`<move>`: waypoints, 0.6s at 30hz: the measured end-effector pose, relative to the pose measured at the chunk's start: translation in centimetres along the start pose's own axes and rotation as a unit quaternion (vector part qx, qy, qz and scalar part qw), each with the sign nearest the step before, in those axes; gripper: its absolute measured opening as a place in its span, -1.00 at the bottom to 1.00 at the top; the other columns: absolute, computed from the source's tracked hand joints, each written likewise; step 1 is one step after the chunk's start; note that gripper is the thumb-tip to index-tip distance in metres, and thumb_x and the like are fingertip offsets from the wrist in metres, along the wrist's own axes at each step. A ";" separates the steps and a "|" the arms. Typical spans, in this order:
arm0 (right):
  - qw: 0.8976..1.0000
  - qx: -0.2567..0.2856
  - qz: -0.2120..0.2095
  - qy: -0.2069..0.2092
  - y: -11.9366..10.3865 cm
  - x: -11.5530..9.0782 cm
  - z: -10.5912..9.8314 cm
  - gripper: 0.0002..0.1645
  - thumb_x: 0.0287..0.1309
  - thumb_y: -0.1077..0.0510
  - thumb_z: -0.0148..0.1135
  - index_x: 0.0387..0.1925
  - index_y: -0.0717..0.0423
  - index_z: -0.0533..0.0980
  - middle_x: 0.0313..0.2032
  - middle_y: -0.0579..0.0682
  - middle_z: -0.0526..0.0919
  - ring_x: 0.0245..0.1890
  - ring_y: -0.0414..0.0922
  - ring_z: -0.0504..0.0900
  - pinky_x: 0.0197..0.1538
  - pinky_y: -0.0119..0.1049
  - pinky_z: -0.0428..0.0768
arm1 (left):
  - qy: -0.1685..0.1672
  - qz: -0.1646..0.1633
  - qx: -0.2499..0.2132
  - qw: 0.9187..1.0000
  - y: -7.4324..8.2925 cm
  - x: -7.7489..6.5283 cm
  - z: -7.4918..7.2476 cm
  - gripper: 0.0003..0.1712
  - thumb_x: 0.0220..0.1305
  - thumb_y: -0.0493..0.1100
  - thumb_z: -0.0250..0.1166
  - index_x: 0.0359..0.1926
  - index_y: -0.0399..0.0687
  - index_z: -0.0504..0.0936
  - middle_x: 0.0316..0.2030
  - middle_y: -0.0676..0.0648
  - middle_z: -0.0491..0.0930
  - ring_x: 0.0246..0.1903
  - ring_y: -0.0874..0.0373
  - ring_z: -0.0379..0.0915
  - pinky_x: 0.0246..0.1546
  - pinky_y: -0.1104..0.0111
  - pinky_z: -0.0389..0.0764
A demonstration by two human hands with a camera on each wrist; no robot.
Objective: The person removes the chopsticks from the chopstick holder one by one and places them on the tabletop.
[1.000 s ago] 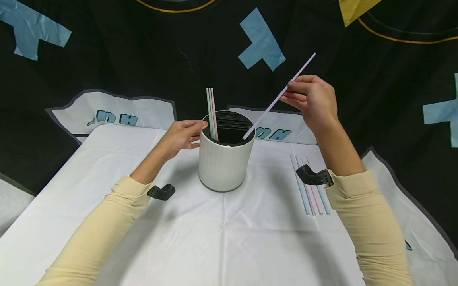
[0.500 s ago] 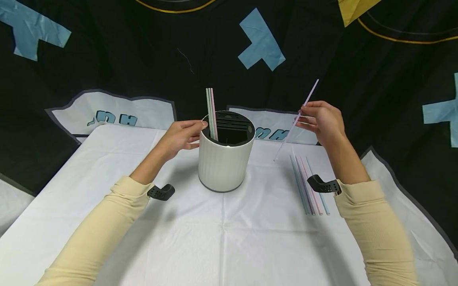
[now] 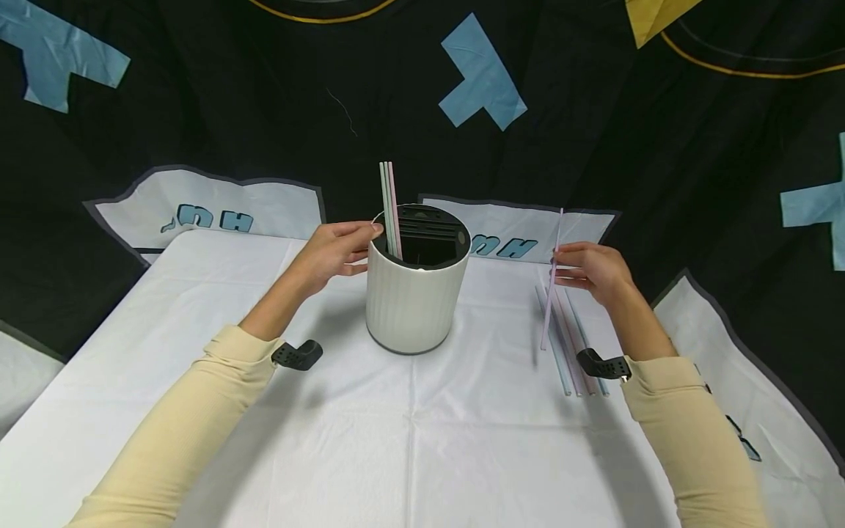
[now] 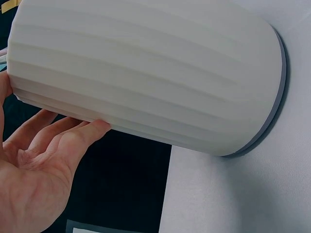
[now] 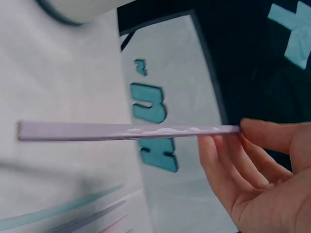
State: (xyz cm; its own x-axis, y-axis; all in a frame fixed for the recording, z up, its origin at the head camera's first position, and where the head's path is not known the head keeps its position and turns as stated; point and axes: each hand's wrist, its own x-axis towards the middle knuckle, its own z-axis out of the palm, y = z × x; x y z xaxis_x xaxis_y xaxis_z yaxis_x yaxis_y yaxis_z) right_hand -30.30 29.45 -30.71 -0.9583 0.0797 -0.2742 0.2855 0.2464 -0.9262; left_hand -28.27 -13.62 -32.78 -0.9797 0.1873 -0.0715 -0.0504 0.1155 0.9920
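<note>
A white ribbed round container (image 3: 414,308) with a black inside stands upright on the table. Several pale green and pink straws (image 3: 392,209) lean at its left inner side. My left hand (image 3: 337,251) holds the container at its left rim; in the left wrist view the fingertips (image 4: 99,127) touch its ribbed side. My right hand (image 3: 590,270) pinches a lilac straw (image 3: 549,308) between thumb and fingers, nearly upright above the table. Below that hand lie several blue, lilac and pink straws (image 3: 565,359) side by side. In the right wrist view the lilac straw (image 5: 77,131) crosses the picture.
White cloth (image 3: 343,440) covers the table. Behind it hangs a black backdrop (image 3: 277,110) with blue tape pieces (image 3: 485,73). White lettered panels (image 3: 244,209) line the table's back edge. A black band (image 3: 298,355) is on each wrist.
My right hand has moved down and right with the lilac straw, away from the container's rim toward the lying straws. The straw has turned closer to upright. My left hand stays put.
</note>
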 end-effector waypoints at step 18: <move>0.995 -0.087 0.017 -0.051 6.7 2.2 -0.2 -0.38 0.44 0.13 0.20 0.35 0.41 0.33 -0.25 -0.17 0.67 -0.29 -0.22 0.73 -0.11 -0.36 0.76 | -0.004 0.013 -0.007 1.000 -0.2 0.2 0.0 -0.33 0.40 0.10 0.28 0.38 -0.16 0.46 0.33 -0.15 0.51 0.27 -0.07 0.51 0.13 0.18 0.67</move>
State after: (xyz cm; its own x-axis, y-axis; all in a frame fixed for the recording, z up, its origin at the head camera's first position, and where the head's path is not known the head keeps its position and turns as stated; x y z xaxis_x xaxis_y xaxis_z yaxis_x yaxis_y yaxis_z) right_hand -30.46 31.48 -37.43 -0.9409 -0.0060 -0.3387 0.3069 0.4085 -0.8596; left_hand -28.42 -13.65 -32.93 -0.9793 0.1972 -0.0462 -0.0273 0.0976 0.9949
